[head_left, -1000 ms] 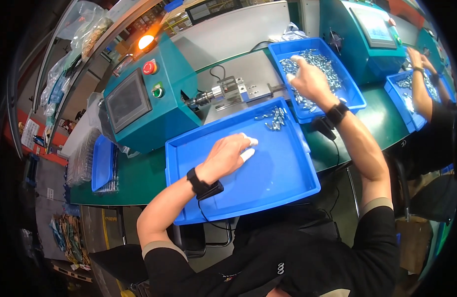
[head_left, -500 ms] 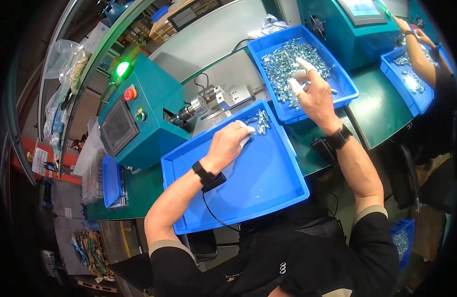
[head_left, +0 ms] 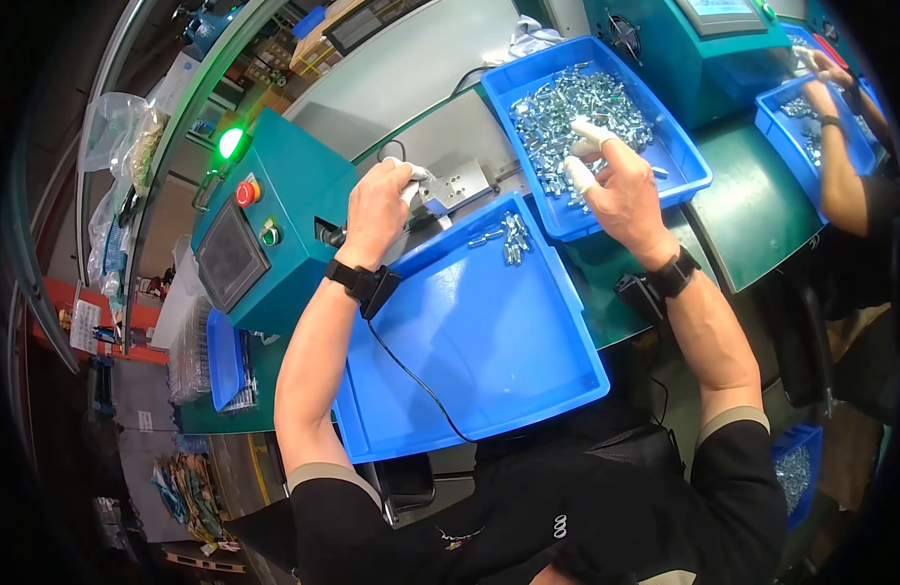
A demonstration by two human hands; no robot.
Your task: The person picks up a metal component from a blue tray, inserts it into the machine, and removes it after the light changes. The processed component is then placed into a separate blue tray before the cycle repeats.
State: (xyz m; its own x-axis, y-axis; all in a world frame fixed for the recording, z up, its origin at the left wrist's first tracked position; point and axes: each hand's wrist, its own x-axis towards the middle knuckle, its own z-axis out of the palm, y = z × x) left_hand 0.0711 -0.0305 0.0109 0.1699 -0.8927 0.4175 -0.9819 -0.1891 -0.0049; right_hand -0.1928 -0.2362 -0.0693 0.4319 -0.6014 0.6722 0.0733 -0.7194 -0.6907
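Observation:
My left hand (head_left: 377,213) is at the fixture of the teal machine (head_left: 292,219), over its chuck. Its white-covered fingertips are closed together beside the metal fixture block (head_left: 456,187); whatever they hold is hidden. My right hand (head_left: 624,195) hovers above a blue bin (head_left: 686,179) heaped with small shiny metal pins (head_left: 557,117). White covers sit on its thumb and fingers, which are bent but apart, with nothing visible between them. In front of me a large blue tray (head_left: 469,341) holds a small cluster of similar metal pins (head_left: 513,240) at its far right corner.
On the machine are a lit green lamp (head_left: 233,143), a red button (head_left: 246,193) and a dark screen (head_left: 233,255). At right, another person's hands (head_left: 825,102) work over a blue bin (head_left: 799,161). A cable (head_left: 411,375) hangs from my left wrist across the tray.
My left hand has gone from the tray's far edge up and left to the machine's fixture, covering the chuck. My right hand stays over the bin. The other person's hands have come down toward their bin.

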